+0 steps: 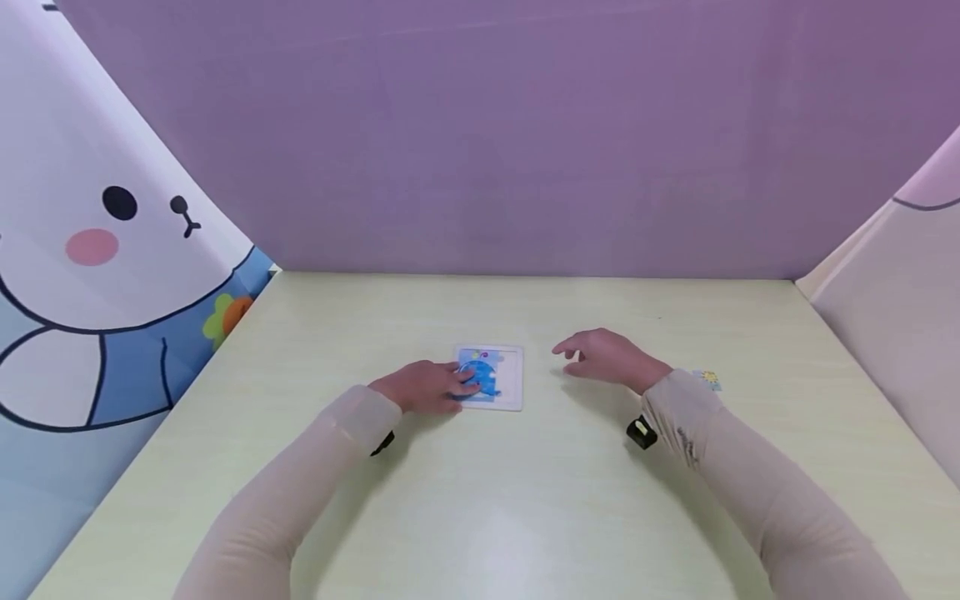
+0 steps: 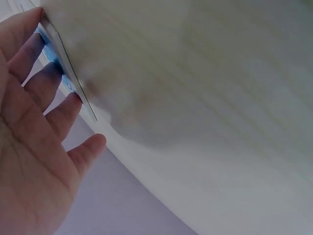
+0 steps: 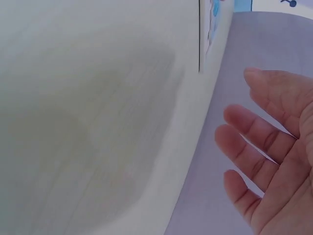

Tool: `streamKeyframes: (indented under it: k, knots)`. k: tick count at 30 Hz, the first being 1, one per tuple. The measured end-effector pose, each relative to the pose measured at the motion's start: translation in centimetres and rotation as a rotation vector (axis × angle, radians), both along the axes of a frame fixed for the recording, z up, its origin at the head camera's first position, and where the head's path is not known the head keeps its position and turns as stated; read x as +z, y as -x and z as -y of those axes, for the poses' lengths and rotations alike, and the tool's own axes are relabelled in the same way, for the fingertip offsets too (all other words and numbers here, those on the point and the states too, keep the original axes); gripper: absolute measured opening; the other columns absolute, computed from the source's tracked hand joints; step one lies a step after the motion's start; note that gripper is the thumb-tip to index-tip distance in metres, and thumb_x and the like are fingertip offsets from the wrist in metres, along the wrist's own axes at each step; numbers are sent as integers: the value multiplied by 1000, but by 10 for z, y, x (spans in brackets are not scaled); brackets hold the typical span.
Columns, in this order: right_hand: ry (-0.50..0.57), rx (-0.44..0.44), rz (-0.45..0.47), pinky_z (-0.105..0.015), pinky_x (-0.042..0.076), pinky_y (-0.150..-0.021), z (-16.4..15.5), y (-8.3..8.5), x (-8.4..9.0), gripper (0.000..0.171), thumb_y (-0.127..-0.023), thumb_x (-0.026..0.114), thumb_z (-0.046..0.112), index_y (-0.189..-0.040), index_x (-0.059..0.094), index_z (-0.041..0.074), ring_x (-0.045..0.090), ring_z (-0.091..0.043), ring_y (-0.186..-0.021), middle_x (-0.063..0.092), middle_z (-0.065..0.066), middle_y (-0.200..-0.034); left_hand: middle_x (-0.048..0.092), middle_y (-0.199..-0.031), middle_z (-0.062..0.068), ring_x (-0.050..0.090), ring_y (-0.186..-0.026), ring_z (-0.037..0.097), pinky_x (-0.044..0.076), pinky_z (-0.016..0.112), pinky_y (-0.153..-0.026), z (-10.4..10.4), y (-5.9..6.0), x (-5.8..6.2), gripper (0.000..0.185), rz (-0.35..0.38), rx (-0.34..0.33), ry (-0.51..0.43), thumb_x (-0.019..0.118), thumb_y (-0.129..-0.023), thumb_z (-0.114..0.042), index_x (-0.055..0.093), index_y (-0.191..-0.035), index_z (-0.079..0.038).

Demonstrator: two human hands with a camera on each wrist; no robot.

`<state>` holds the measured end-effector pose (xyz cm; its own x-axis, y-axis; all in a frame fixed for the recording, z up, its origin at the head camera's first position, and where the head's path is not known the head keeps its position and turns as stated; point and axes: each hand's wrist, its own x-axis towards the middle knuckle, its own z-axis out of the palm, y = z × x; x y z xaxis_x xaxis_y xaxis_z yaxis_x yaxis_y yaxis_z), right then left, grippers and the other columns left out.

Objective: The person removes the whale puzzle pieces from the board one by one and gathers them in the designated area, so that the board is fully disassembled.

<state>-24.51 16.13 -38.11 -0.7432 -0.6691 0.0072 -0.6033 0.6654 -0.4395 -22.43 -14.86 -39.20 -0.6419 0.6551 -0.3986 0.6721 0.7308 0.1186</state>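
A small picture puzzle in a white frame (image 1: 520,379) lies flat mid-table. It shows a blue whale (image 1: 486,377), and a strip on its right side is plain white. My left hand (image 1: 429,386) rests on the puzzle's left part, fingers spread and fairly straight, hiding some of the picture. The left wrist view has the fingertips of this left hand (image 2: 34,122) along the frame's edge. Just right of the puzzle, my right hand (image 1: 609,358) hovers with loosely bent fingers and holds nothing. A small loose puzzle piece with a yellow sun (image 1: 709,378) lies beyond my right wrist.
The pale wooden table (image 1: 480,500) ends at a purple backdrop (image 1: 525,167). Printed cloth with a white cartoon animal (image 1: 90,250) hangs on the left, and a pale panel (image 1: 900,292) stands on the right. A black wrist device (image 1: 642,432) sits under my right sleeve.
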Motion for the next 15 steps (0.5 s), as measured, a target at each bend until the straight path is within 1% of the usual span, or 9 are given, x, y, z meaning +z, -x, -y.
streamKeyframes:
  k: [3,5,8,10,12,15]
  knots:
    - [-15,-5,-8,-38,51,-80,8,1,0,30,-88,65,8,-117,66,-1,65,-25,-91,68,-14,-109,33,-152,7,27,-141,30,28,43,-110,-1,0,0,47,-2,4,-2,53,-99,-28,44,-144,-17]
    - [-62,-15,-27,-38,51,-80,14,2,-2,29,-89,66,11,-116,68,2,65,-23,-92,68,-12,-112,33,-153,7,27,-141,31,28,45,-110,1,0,-1,48,2,11,-7,52,-99,-29,44,-145,-17]
    - [-135,-42,-50,-38,51,-79,24,2,-3,27,-89,66,13,-115,70,9,64,-21,-93,67,-9,-115,31,-154,6,26,-141,32,27,48,-110,3,0,-1,48,17,38,-14,52,-99,-29,43,-145,-18]
    - [-142,-95,-29,-35,51,-74,30,1,-4,26,-89,66,13,-114,71,12,64,-19,-91,68,-7,-115,31,-154,6,26,-141,32,28,49,-109,3,0,-1,49,20,46,-11,52,-99,-30,43,-145,-19]
    - [-112,-162,9,-31,50,-69,36,1,-4,25,-89,66,12,-114,72,13,62,-17,-87,69,-5,-111,31,-154,5,26,-141,32,27,49,-109,2,1,0,49,24,52,-2,52,-98,-30,43,-145,-19]
    - [-49,-277,77,-26,44,-61,43,1,-5,27,-89,66,11,-115,72,13,57,-13,-76,70,-2,-102,31,-154,5,26,-141,32,27,48,-110,-1,2,0,49,30,51,-1,52,-98,-31,43,-145,-20]
